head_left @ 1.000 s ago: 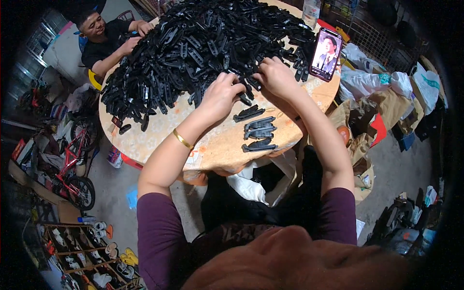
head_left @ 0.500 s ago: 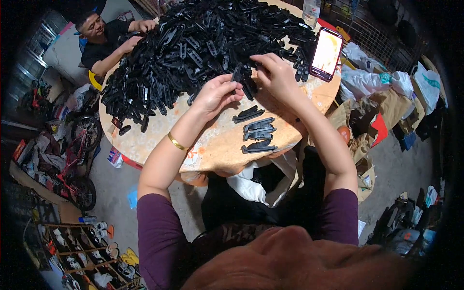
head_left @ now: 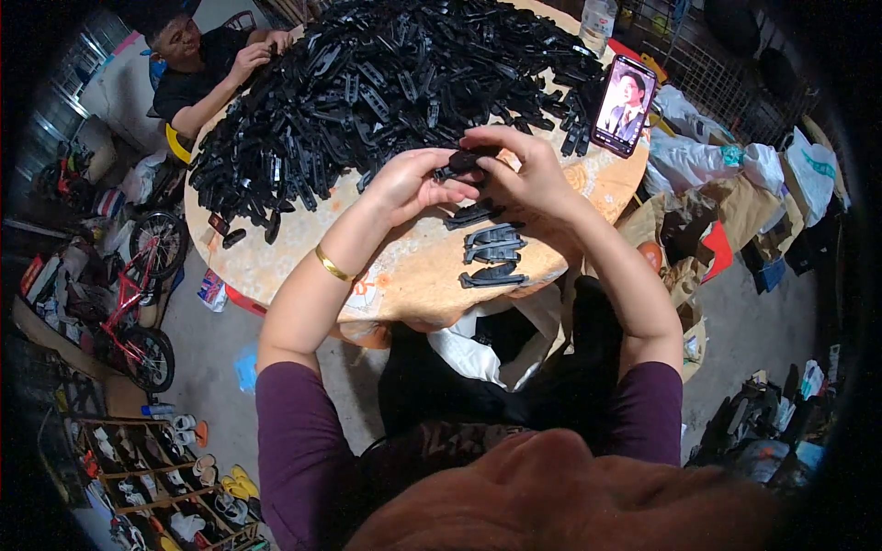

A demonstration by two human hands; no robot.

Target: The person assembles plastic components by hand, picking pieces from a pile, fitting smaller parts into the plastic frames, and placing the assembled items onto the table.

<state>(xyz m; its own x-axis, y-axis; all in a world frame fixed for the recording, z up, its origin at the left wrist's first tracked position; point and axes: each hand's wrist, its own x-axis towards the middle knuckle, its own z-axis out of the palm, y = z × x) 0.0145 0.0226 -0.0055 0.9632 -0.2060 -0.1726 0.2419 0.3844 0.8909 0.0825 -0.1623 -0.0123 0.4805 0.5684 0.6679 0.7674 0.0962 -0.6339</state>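
Note:
Above the near side of the table, both hands meet at a small black plastic part. My left hand pinches it from the left, thumb and fingers closed. From the right, my right hand grips it between thumb and fingers, which partly cover it. Whether it is one piece or two joined, I cannot make out. A large heap of similar long black plastic parts lies just beyond. Nearer to me, several black parts are laid out in short rows below my right hand.
The round table has a pale patterned cover. A phone leans at its right, beside a clear bottle. Across the left side a person handles parts. A white bag hangs below the near edge; paper bags stand right.
My right hand has come in toward my left, and both now hold the black part together. The phone's screen shows a different picture. The other person's hands have shifted slightly.

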